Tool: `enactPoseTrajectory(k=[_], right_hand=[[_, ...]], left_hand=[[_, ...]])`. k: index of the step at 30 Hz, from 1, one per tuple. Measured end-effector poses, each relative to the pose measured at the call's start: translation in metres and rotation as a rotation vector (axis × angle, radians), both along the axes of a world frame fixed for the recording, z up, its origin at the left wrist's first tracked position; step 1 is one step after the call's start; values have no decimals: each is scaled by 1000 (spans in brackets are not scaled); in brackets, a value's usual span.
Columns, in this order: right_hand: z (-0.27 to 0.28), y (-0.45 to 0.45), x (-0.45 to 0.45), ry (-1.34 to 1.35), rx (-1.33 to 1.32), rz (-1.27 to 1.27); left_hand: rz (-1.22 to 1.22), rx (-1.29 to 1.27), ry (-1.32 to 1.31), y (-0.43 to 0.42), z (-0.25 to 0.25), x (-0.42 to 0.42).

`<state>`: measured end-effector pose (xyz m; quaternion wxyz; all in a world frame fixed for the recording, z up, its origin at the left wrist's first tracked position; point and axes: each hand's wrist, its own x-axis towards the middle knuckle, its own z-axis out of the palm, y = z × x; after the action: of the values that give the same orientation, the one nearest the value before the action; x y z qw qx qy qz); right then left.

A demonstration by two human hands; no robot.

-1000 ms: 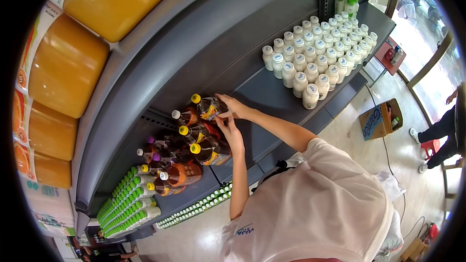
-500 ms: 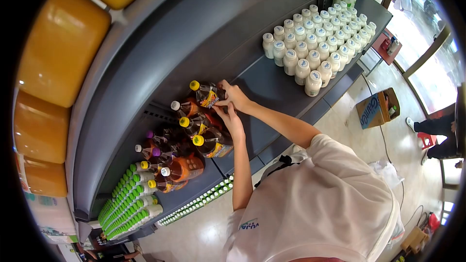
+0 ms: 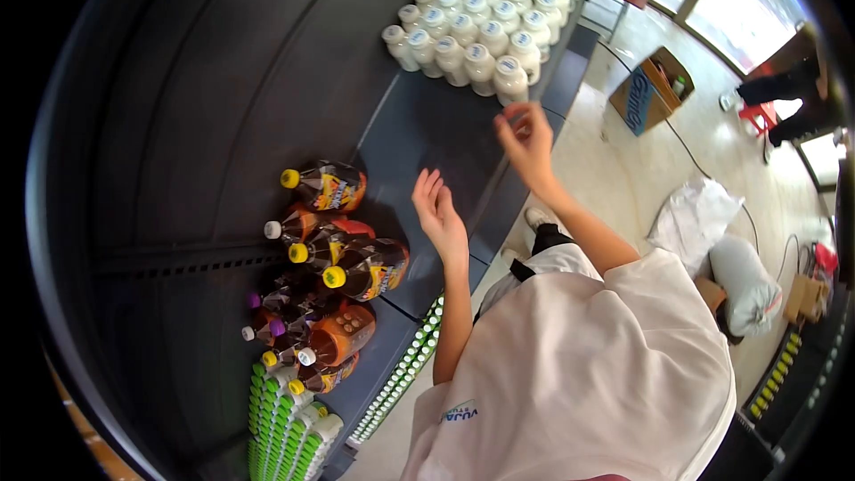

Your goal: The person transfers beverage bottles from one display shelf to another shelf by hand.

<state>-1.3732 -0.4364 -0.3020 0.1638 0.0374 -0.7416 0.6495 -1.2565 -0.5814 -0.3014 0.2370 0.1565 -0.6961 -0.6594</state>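
My left hand [image 3: 439,214] hovers over the dark grey shelf [image 3: 427,134], its fingers stretched out and nothing in them. My right hand [image 3: 527,142] is raised at the shelf's front edge, thumb and fingers loosely bent and apart, just below the nearest white-capped milky bottle [image 3: 510,80] in the view. No contact with that bottle can be made out. To the left of my left hand stands a dark drink bottle with a yellow cap [image 3: 329,187], apart from my fingers. Beside it are more dark bottles, among them one with a yellow cap [image 3: 374,269].
Rows of milky bottles [image 3: 476,9] fill the far shelf end. An orange drink bottle [image 3: 343,336] and green-capped bottles [image 3: 289,428] stand at the near end. On the floor are an open cardboard box [image 3: 655,93] and a white sack [image 3: 695,218]. Another person [image 3: 784,89] is at the right.
Both hands have let go of the yellow-capped dark bottle and drawn back. My right hand has moved toward the milky bottles and the shelf's front edge. The view has shifted.
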Motion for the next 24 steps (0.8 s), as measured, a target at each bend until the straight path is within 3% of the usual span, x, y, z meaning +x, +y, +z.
enactPoseTrajectory(k=[2,4,9,20,24], right_hand=[[7,23,-8,91,27,-164],[1,36,-17,80,76,-161],[0,40,-31,124,183,-16],[-15,23,-33,8,120,11],[-29,24,-30,104,20,14]], left_hand=[[-52,21,2,16,-2,-6],[-223,0,-37,29,2,-13],[-390,-50,-98,49,6,-20],[-286,-290,-42,74,20,-112],[-172,-378,-10,81,8,-140]])
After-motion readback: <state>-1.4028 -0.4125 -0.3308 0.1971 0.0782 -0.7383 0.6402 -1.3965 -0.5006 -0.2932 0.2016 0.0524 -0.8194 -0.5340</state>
